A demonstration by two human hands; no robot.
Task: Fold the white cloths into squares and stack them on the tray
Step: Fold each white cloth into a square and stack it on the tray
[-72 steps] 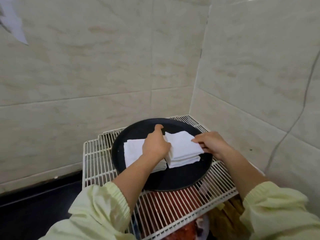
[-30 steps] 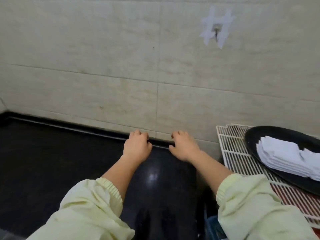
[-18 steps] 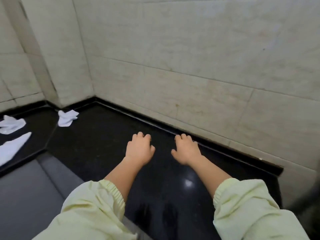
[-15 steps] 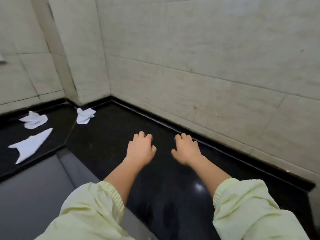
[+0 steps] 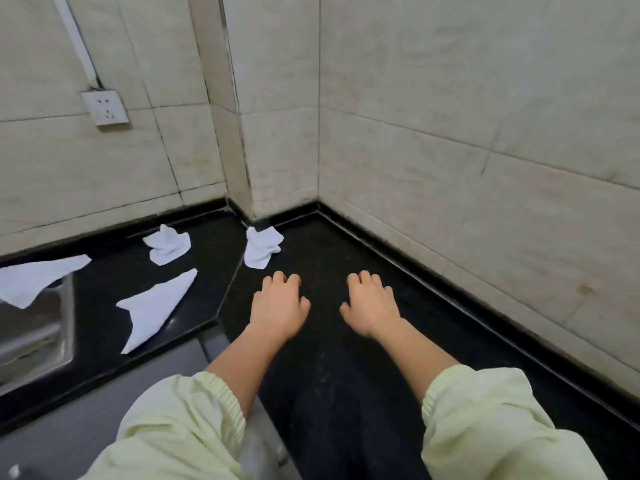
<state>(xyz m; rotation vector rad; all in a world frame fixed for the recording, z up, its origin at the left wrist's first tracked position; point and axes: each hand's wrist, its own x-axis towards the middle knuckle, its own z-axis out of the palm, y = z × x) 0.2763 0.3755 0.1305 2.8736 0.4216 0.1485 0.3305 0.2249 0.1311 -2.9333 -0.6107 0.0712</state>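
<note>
Between folds, by the look of it: reaching out for the next cloth, with nothing picked up yet. Holding nothing in the left hand (image 5: 278, 306) or the right hand (image 5: 370, 306), both palm-down at the centre of the frame over the black counter (image 5: 346, 375), fingers loosely curled and a little apart; impossible to tell whether resting on it or hovering just above. Left to fold, counting four in view: the nearest crumpled cloth (image 5: 260, 249) just above the left hand in the frame, a second crumpled cloth (image 5: 168, 245) further left, a flat pointed cloth (image 5: 156, 306) at mid-left, and a draped cloth (image 5: 34, 280) at the left edge, hanging partly over the steel sink (image 5: 34, 341). No sight of the tray anywhere in frame, so no judging the stack from here. Probably next: stretch the left hand up to the nearest crumpled cloth, pinch it by an edge, draw it down onto the bare counter between the hands, spread it flat, and square the corners before folding. Worth minding the bunched folds: better to find a true hem first than to grab the lump.
</note>
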